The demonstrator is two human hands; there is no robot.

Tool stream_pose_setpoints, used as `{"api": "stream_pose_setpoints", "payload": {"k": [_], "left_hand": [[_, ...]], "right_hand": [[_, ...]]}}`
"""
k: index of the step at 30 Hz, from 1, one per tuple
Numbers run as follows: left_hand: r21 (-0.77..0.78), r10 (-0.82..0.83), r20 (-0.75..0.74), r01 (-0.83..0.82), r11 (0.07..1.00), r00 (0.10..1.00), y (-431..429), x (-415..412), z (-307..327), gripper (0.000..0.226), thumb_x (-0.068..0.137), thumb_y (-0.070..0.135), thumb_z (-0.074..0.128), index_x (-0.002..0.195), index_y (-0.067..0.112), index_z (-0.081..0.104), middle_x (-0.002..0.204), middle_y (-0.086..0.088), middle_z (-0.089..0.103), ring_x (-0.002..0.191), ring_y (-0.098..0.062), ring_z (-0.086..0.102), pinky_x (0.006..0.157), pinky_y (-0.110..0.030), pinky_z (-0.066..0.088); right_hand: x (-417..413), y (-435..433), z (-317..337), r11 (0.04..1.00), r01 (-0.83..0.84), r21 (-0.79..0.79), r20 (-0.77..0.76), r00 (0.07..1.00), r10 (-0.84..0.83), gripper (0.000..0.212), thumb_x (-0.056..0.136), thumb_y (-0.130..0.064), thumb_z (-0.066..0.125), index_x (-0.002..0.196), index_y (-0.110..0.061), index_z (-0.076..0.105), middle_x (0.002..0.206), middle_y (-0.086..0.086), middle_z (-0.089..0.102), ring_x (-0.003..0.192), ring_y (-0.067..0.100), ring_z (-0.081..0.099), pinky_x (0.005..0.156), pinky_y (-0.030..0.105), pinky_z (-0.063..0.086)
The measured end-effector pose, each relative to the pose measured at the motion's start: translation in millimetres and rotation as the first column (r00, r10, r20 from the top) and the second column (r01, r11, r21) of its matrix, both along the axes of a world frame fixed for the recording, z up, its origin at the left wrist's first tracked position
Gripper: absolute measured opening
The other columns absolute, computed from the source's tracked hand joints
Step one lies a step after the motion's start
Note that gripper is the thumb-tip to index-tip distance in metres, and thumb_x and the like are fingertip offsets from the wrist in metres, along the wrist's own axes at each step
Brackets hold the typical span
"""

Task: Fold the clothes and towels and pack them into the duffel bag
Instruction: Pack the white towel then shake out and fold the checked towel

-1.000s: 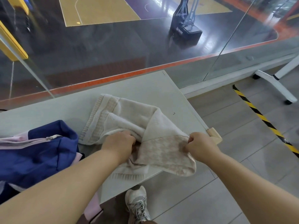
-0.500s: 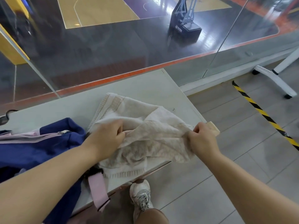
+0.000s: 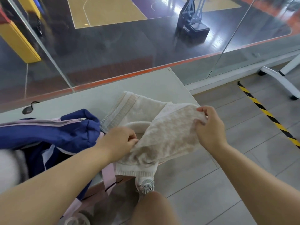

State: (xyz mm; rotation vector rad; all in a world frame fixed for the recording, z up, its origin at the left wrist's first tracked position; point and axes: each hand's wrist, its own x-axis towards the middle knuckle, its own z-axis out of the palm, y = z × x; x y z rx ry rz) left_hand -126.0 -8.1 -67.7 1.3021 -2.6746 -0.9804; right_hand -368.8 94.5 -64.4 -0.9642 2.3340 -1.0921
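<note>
A beige towel (image 3: 164, 135) with a ribbed white border lies crumpled at the right end of the grey table (image 3: 146, 85). My left hand (image 3: 120, 140) pinches its near left edge. My right hand (image 3: 209, 127) grips the far right corner and holds it slightly above the table. The towel's lower border hangs over the table's front edge. A blue duffel bag (image 3: 48, 135) with pink zipper trim and a pink strap sits at the left, next to my left hand; its zipper looks shut along the top.
A glass wall runs along the table's far side. A round cable hole (image 3: 28, 109) is at the table's back left. Tiled floor with a yellow-black stripe (image 3: 267, 114) and a white stand leg (image 3: 282, 82) lies right. My knee and shoe (image 3: 144, 182) are below.
My right hand lifted the towel's corner up and toward the far right. My left hand slid toward me along the near edge. The towel spread out between the hands.
</note>
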Motion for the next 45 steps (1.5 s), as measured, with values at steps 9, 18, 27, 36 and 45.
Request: {"api": "stream_pose_setpoints", "payload": {"k": [9, 18, 27, 36, 45], "left_hand": [[0.084, 0.013, 0.26, -0.036, 0.996, 0.965, 12, -31, -60, 0.032, 0.097, 0.031, 0.043, 0.115, 0.011, 0.06, 0.116, -0.008, 0.061, 0.103, -0.025, 0.057, 0.082, -0.034, 0.046], [0.103, 0.19, 0.209, -0.215, 0.971, 0.959, 2, -52, -73, 0.019, 0.087, 0.025, 0.059, 0.101, 0.012, 0.06, 0.099, -0.005, 0.063, 0.086, -0.02, 0.055, 0.069, -0.03, 0.041], [0.131, 0.297, -0.034, -0.29, 0.948, 0.954, -8, -18, -20, 0.028, 0.079, 0.033, 0.071, 0.073, 0.013, 0.052, 0.071, 0.002, 0.053, 0.066, -0.015, 0.047, 0.055, -0.025, 0.031], [0.006, 0.473, -0.263, -0.489, 0.872, 0.841, -11, 36, 60, 0.023, 0.082, 0.026, 0.069, 0.085, 0.01, 0.052, 0.078, -0.002, 0.054, 0.071, -0.019, 0.049, 0.057, -0.025, 0.038], [-0.018, 0.509, -0.467, -0.583, 0.812, 0.723, 2, 85, 137, 0.009, 0.089, 0.016, 0.058, 0.095, 0.021, 0.062, 0.081, 0.003, 0.058, 0.08, -0.02, 0.054, 0.07, -0.033, 0.045]], "right_hand": [[-22, -5, -7, 0.932, -0.201, 0.302, 0.021, 0.979, 0.204, 0.055, 0.086, 0.0, 0.055, 0.134, -0.025, 0.048, 0.129, 0.003, 0.054, 0.117, 0.023, 0.05, 0.089, 0.026, 0.038], [-42, 5, -28, 0.91, -0.183, 0.372, 0.004, 0.981, 0.195, 0.052, 0.085, -0.002, 0.053, 0.129, -0.029, 0.052, 0.114, -0.001, 0.048, 0.1, 0.019, 0.049, 0.076, 0.029, 0.041], [-32, 5, -13, 0.976, -0.047, 0.212, -0.001, 0.999, 0.048, 0.021, 0.089, -0.023, 0.06, 0.108, -0.026, 0.067, 0.104, -0.001, 0.062, 0.095, 0.017, 0.057, 0.076, 0.027, 0.044], [-10, 14, 45, 0.992, -0.015, 0.128, 0.105, 0.994, 0.001, 0.044, 0.082, 0.002, 0.058, 0.119, -0.021, 0.063, 0.106, 0.0, 0.066, 0.095, 0.019, 0.062, 0.082, 0.034, 0.054], [16, 40, 143, 0.994, 0.082, -0.076, 0.603, 0.797, -0.02, 0.05, 0.078, 0.021, 0.045, 0.114, -0.009, 0.064, 0.107, 0.016, 0.063, 0.1, 0.032, 0.06, 0.094, 0.045, 0.051]]}}
